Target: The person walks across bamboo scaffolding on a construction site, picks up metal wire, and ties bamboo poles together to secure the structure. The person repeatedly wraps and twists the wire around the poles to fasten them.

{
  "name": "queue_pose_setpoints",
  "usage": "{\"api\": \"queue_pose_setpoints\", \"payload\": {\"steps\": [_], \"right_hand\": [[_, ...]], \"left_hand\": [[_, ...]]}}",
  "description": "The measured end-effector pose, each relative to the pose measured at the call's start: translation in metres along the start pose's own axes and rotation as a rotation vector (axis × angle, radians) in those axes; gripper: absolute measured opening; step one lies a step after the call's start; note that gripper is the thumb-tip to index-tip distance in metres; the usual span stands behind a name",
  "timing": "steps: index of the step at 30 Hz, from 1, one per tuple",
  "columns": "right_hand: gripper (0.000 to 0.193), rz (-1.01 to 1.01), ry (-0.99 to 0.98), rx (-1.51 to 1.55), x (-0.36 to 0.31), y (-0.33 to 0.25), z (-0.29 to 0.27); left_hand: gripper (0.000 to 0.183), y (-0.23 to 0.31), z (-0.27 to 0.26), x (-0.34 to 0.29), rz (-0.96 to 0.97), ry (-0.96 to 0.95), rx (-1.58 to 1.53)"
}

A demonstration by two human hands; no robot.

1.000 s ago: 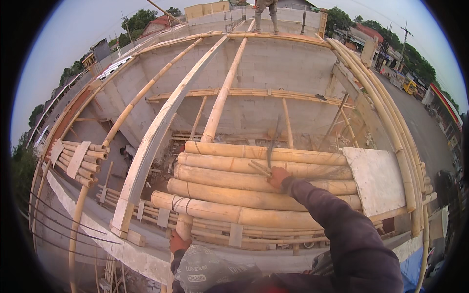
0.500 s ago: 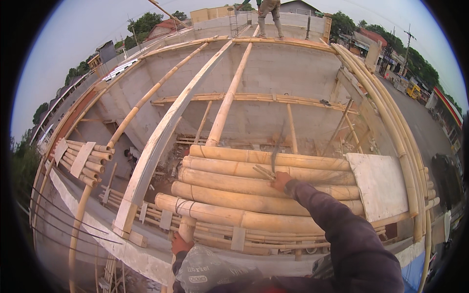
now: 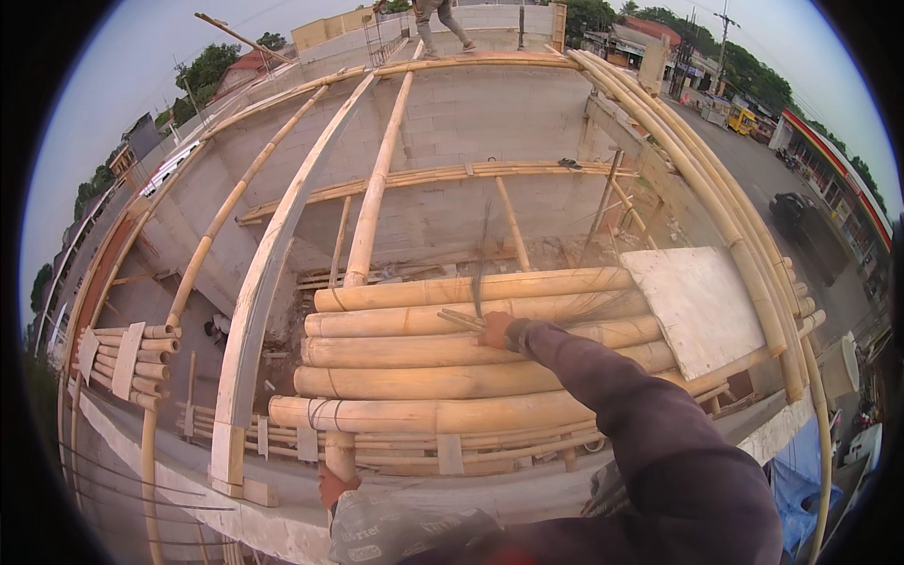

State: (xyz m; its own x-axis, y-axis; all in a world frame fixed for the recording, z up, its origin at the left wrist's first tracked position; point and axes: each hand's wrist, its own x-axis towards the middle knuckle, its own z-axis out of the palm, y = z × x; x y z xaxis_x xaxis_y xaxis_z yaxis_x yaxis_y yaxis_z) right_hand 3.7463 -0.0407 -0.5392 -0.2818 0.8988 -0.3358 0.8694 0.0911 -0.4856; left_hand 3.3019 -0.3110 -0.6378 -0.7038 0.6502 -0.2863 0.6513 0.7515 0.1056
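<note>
Bare block walls (image 3: 490, 118) enclosed the building site, seen from above beside a road (image 3: 702, 127), as I leaned over a row of five thick bamboo poles (image 3: 424, 381) laid side by side. My right hand (image 3: 495, 330), reaching across the row, was closed around a pair of slim sticks (image 3: 460, 318) that jutted to the left over the poles; the ends inside my fist were hidden, and I could not tell whether the pair was one tool or two loose pieces. A bundle of dark strands (image 3: 477, 285) rose just beyond my knuckles, its upper tips fading against the wall; whether my fingers held it, I could not tell. My left hand (image 3: 334, 485) rested against an upright bamboo post (image 3: 341, 454) below the near pole, its fingertips out of sight and the tightness of its grip unclear, with grey printed fabric (image 3: 405, 527) covering part of the wrist. To the right, a pale board (image 3: 702, 311) overlay the pole ends, hiding them. At the far wall stood another person (image 3: 436, 24), cut off by the upper edge above the legs.
</note>
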Motion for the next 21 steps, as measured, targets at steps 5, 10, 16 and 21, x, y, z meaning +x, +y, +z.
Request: {"api": "queue_pose_setpoints", "payload": {"steps": [5, 10, 16, 21], "right_hand": [[0.063, 0.006, -0.026, -0.026, -0.004, -0.006, -0.005], [0.065, 0.116, -0.02, 0.004, -0.007, -0.012, -0.007], [0.067, 0.138, -0.061, -0.012, -0.013, -0.02, -0.013], [0.063, 0.167, -0.003, 0.087, -0.012, -0.014, -0.007]], "left_hand": [[0.084, 0.01, -0.011, -0.007, -0.031, 0.023, 0.021], [0.075, 0.051, -0.019, 0.0, 0.044, 0.123, 0.102], [0.068, 0.054, -0.022, 0.002, 0.053, 0.182, 0.143], [0.062, 0.034, -0.052, -0.011, 0.134, 0.161, 0.111]]}}
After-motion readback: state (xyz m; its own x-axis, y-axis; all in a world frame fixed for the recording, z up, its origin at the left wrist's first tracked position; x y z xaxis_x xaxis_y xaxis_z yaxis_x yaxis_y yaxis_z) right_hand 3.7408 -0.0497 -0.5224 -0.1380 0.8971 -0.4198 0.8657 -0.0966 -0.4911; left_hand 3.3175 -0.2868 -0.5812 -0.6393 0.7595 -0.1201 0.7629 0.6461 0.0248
